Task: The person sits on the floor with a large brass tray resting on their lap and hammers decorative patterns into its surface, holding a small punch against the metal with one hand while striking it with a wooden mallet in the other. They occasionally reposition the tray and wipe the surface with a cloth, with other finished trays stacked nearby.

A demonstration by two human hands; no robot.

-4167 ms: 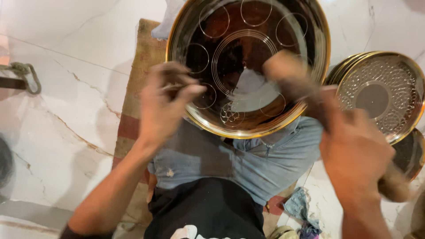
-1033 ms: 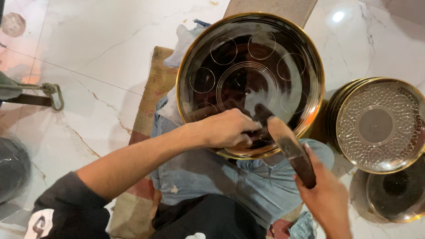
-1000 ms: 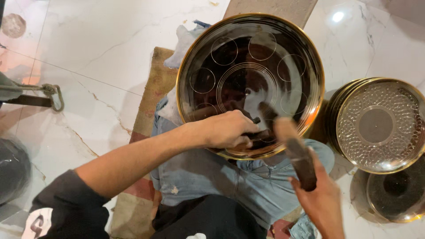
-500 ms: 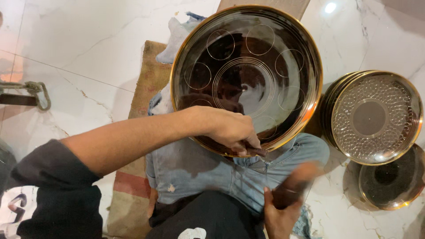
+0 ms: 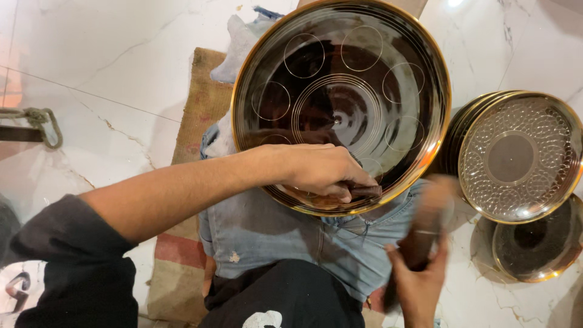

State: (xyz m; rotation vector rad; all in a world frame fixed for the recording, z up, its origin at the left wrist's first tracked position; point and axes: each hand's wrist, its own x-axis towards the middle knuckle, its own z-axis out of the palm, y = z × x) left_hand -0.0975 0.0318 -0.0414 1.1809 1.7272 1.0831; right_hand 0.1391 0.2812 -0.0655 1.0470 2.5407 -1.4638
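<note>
My left hand lies across the near rim of the big dark plate, fingers curled down and pinched on a small dark tool whose tip sits against the plate's lower edge. The plate rests tilted on my lap, on the blue jeans, with its gold rim facing up and fine circles scribed across its shiny face. My right hand is low and to the right, wrapped tight round a dark wooden handle that is blurred, so I cannot tell its exact shape or where its head points.

The worst risk I see is the plate sliding: nothing but my knee and my left wrist holds it, and one heavy blow near the edge could tip it toward the stone floor. A blow that misses would land on my left fingers, which sit just beside the tool. If the tool skids on the polished face it could scratch across the circles already marked there.

To the right, a stack of patterned plates stands close to the big plate's rim, with another dark plate nearer me on the floor; a wide swing of the handle could knock them. The sacking mat under me could bunch and shift my seat.
</note>
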